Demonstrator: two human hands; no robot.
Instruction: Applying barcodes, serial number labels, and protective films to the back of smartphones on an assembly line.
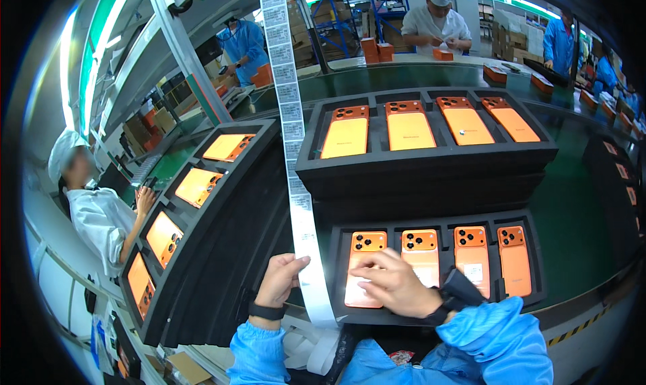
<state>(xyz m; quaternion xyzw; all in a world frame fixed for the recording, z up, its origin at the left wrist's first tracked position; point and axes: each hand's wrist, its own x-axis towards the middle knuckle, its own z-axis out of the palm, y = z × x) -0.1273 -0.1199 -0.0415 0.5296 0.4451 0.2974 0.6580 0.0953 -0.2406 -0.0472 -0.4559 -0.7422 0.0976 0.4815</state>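
My left hand [282, 277] pinches the edge of a long strip of labels [286, 92] that hangs down from above; its lower part [315, 277] is mostly bare white backing. Over the leftmost orange phone [369, 242] in the near black foam tray [447, 225], my right hand [397, 284] has thumb and fingertips drawn together; anything between them is too small to make out. Beside that phone lie a second orange phone [419, 245], a third [470, 243] with a white label on its back, and a fourth [515, 264]. All lie camera side up.
Behind stands a stack of black trays [431, 159] with several orange phones. Another tray stack [222, 250] rises at the left, near a person in white [97, 213]. Loose backing strip [313, 348] curls by my lap. A green conveyor [572, 250] runs at the right; people work beyond.
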